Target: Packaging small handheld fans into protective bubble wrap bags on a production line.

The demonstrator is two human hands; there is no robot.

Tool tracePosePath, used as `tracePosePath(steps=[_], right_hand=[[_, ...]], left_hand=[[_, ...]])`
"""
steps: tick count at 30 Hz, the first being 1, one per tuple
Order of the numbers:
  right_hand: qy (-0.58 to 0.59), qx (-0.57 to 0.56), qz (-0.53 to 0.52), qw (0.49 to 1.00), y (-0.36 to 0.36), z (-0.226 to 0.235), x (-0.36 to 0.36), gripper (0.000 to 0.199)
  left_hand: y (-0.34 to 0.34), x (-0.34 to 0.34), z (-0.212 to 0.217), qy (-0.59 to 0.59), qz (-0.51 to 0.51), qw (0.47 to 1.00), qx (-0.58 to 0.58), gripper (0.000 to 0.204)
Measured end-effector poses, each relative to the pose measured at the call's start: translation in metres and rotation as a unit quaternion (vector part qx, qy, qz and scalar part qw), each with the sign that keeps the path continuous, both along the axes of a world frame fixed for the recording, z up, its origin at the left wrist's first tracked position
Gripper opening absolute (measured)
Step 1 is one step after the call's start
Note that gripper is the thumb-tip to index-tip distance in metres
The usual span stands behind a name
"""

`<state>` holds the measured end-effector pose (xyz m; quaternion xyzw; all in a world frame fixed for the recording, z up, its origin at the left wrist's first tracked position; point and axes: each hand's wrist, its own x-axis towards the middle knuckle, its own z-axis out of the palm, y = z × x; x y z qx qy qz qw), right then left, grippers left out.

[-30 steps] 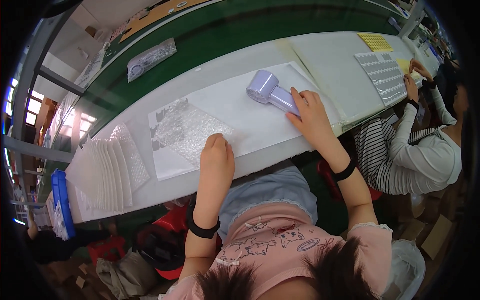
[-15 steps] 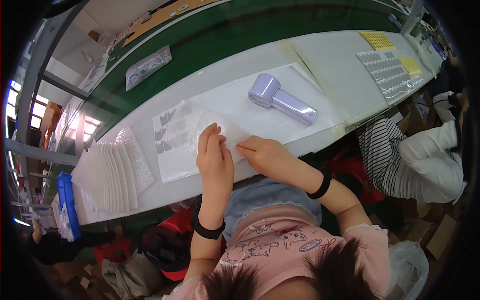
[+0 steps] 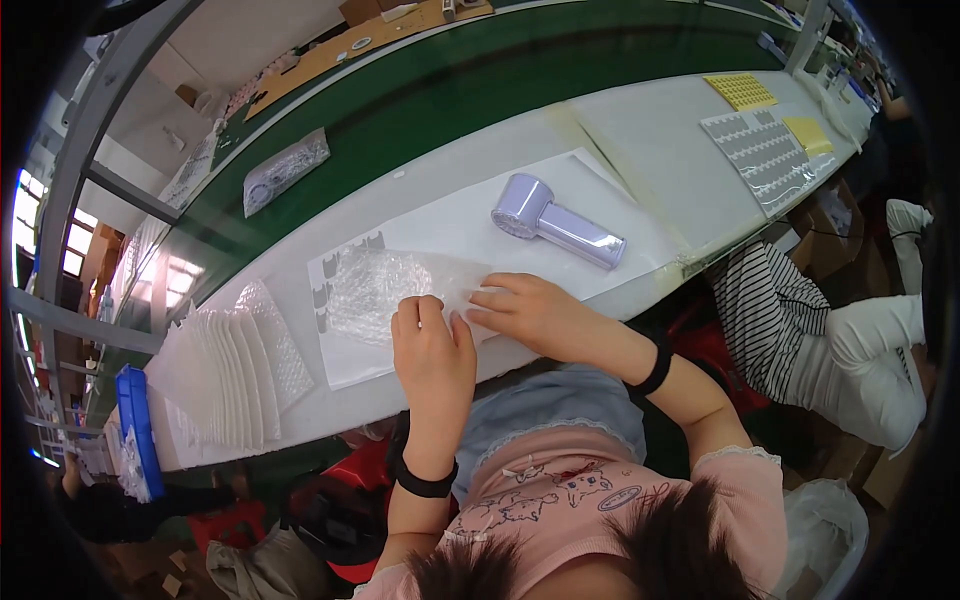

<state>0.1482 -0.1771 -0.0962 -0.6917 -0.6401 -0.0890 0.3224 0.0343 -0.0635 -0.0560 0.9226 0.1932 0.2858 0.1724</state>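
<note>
A clear bubble-wrap bag [image 3: 385, 290] lies on a white sheet [image 3: 365, 368], its near right end at my hands. My left hand [image 3: 432, 345] pinches that end with bent fingers. Close to its right, my right hand [image 3: 525, 312] has its thumb and fingertips closed on the bag's edge. A light purple handheld fan [image 3: 565, 222] rests on the sheet beyond my right hand, apart from both hands. Grey sticker shapes [image 3: 322, 297] show on the sheet beside the bag, partly covered by it.
A fanned stack of bubble-wrap bags [image 3: 225, 375] stands at the left, near a blue tray [image 3: 135, 430]. Beyond the table, a wrapped item [image 3: 287, 172] lies on the green belt [image 3: 400, 120]. Sticker sheets [image 3: 755, 155] and a yellow pad [image 3: 740, 92] lie far right. A person in striped clothing [image 3: 765, 320] sits right.
The bag now lies flatter and more spread out on the sheet. My left hand has come down, and its raised fingers have bent in. The whole view has shifted slightly.
</note>
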Motion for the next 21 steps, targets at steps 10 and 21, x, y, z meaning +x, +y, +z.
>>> tracePosePath(steps=[10,21], right_hand=[[-0.002,-0.108,-0.326,0.939,-0.042,0.009,0.053,0.048],[0.37,0.03,-0.131,0.919,-0.066,0.016,0.002,0.057]], left_hand=[[0.005,0.012,-0.019,0.017,-0.005,0.997,-0.073,0.008],[0.009,0.012,-0.026,-0.029,-0.031,0.995,-0.095,0.008]])
